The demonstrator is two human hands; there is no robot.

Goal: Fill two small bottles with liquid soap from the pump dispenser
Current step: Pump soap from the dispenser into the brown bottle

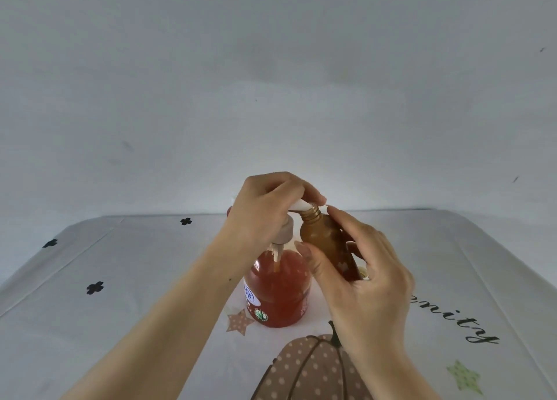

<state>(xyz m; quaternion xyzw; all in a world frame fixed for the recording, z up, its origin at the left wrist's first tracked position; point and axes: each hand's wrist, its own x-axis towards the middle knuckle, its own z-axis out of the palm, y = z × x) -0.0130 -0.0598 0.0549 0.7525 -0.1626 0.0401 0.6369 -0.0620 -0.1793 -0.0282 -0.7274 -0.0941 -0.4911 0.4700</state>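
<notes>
Fingers (313,192) of left hand (265,209): curled down over the white pump head (297,206) and gripping it; I cannot see the thumb. Right hand (361,267): thumb and fingers wrapped round small amber bottle (325,237), held tilted above the table, its uncapped threaded neck at the nozzle tip. Below and between both hands I log the pump dispenser (277,291): clear body of red-orange soap, upright, blue-and-white label towards me. It stands on a pale tablecloth (135,279) printed with a dotted pumpkin (310,369) at the near edge, a brown star (239,321) just beside the dispenser base, black clover marks (95,287) at left, and script lettering (461,321) at right.
</notes>
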